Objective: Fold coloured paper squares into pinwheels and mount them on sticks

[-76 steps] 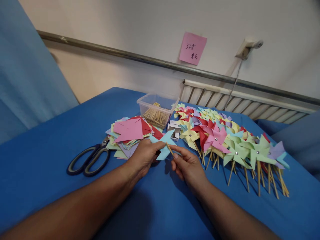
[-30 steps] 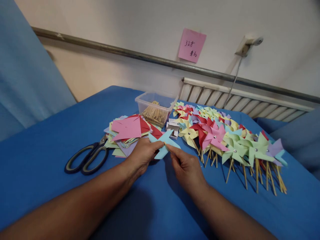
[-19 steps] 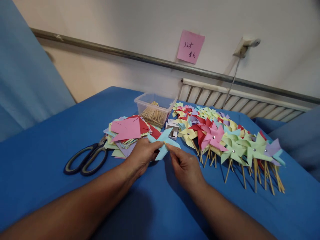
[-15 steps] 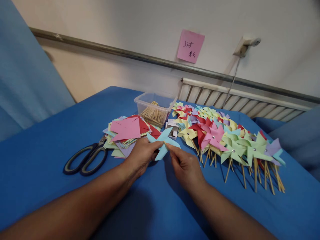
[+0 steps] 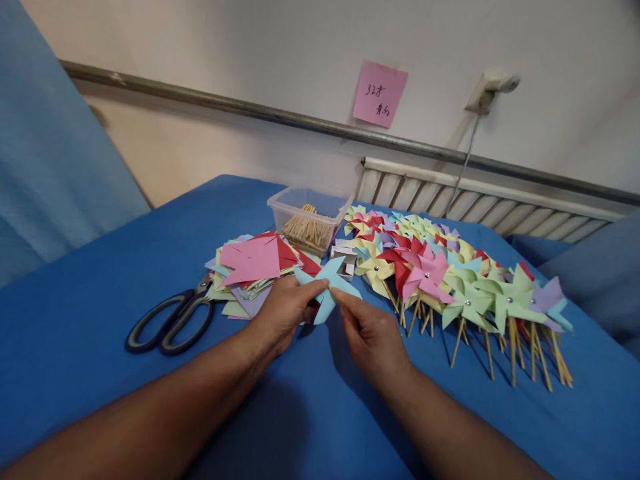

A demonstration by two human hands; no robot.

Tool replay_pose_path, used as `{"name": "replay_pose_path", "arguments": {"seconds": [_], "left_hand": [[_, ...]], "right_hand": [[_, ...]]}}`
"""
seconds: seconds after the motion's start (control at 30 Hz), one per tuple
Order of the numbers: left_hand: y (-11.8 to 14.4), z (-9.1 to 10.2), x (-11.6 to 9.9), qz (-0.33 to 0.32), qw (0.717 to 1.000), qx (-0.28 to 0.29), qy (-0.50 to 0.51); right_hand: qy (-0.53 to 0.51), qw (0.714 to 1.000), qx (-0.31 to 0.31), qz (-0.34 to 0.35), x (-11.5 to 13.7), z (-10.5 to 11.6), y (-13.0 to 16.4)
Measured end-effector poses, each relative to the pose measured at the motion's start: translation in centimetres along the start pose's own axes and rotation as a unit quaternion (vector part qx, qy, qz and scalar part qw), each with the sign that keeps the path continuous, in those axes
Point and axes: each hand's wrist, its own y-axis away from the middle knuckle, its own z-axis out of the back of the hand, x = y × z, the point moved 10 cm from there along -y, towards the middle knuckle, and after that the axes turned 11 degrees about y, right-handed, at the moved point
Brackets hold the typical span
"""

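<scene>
A light blue paper pinwheel is held above the blue cloth, its folded blades spread. My left hand is closed on its left side, the thumb pressing near the middle. From the right, my right hand is closed in a pinch, fingertips at the pinwheel's centre. A small tan tip shows there; what the right fingers hold is mostly hidden. Just beyond my left hand lies a pile of cut coloured paper sheets, a pink one on top. Scissors with dark handles lie left of it, their blades partly under the paper.
Behind the pinwheel stand a small white box and a clear plastic tub of thin wooden sticks. Many finished pinwheels on sticks lie to the right. A radiator, a pipe and a pink note are along the wall.
The blue pinwheel has dipped slightly and turned a little in my fingers. Both hands keep their hold at nearly the same place; the view has shifted slightly.
</scene>
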Motion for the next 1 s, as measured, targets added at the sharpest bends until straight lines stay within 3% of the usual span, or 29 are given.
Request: {"name": "replay_pose_path", "arguments": {"seconds": [0.43, 0.7, 1.0], "left_hand": [[-0.1, 0.0, -0.1, 0.011, 0.999, 0.011, -0.032], [0.0, 0.2, -1.0, -0.035, 0.995, 0.003, -0.098], [0.2, -0.4, -1.9, -0.071, 0.99, 0.032, -0.117]], "right_hand": [[-0.019, 1.0, -0.005, 0.008, 0.3, -0.1, 0.0], [0.007, 1.0, 0.008, -0.01, 0.5, -0.1, -0.1], [0.051, 0.999, -0.009, 0.004, 0.5, 0.1, -0.2]]}}
